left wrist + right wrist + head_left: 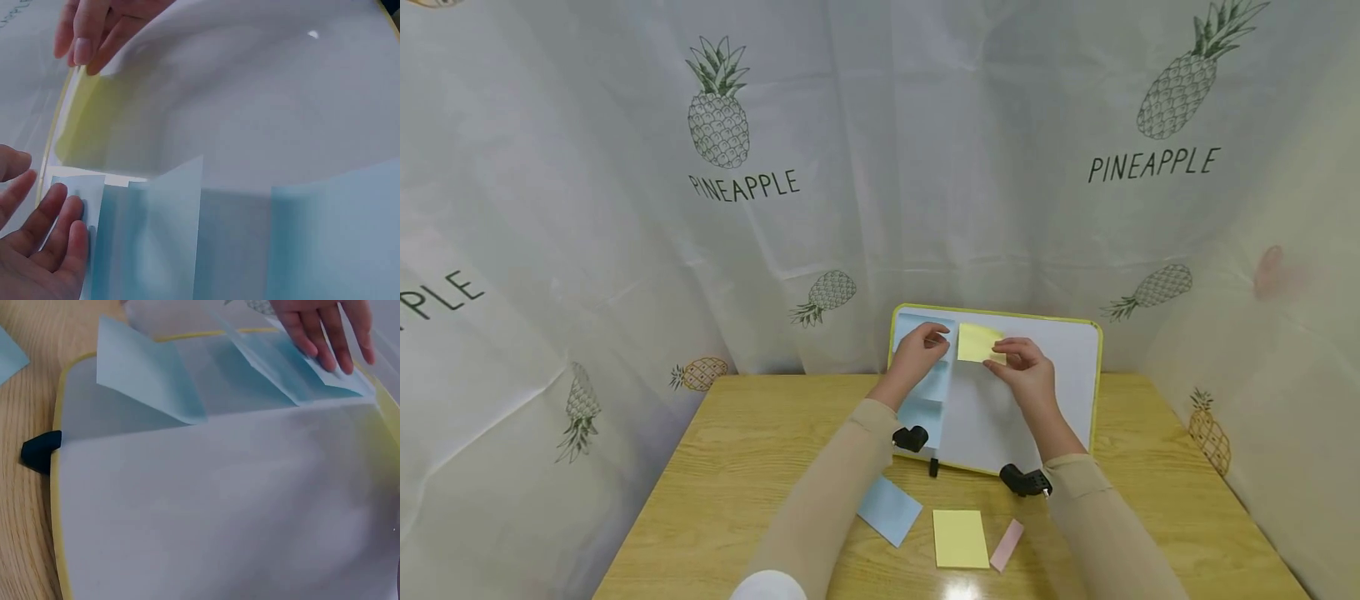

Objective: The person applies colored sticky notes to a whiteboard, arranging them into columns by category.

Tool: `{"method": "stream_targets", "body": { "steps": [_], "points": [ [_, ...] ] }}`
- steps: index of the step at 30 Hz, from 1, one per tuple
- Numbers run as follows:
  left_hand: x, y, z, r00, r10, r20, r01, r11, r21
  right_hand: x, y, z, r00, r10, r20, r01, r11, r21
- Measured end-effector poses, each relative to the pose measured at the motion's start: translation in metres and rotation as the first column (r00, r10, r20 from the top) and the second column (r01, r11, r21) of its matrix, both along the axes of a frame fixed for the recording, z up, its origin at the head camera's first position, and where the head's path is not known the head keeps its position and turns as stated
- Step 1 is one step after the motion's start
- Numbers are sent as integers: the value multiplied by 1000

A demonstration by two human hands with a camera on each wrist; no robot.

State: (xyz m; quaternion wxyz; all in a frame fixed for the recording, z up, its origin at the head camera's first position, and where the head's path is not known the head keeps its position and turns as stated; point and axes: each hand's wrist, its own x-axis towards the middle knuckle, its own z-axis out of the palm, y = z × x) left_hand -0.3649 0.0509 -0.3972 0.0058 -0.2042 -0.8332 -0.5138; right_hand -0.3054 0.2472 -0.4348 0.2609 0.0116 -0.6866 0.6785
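Note:
At the top of a whiteboard (1000, 417) with a yellow rim, a yellow sticky note (976, 342) lies against the surface. My right hand (1028, 375) pinches its right end between thumb and fingers, as the left wrist view also shows. My left hand (917, 357) is beside the note's left, in front of the topmost of several blue sticky notes (165, 231) down the board's left side. Its fingers are loosely bent and hold nothing; whether they touch the blue paper I cannot tell. The lower blue notes lift away from the board in the right wrist view (140, 375).
On the wooden table (752, 467), in front of the board, lie a blue pad (891, 510), a yellow pad (961, 540) and a narrow pink pad (1007, 545). A black clip-like foot (934, 467) sits at the board's lower edge. A pineapple-print curtain (925, 167) hangs behind.

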Motion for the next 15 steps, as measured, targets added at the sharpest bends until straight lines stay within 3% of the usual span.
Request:
{"method": "stream_targets", "body": {
  "steps": [6,10,15],
  "points": [
    [-2,7,-2,999,2,34,-2,1000,13,10,-7,12,999,20,-31,-19,999,38],
    [-3,11,-1,998,-15,67,12,999,35,16,-12,20,995,29,-95,-23,997,73],
    [-7,17,-2,996,-20,91,16,999,42,7,-8,11,993,37,-112,-30,997,66]
  ]
}}
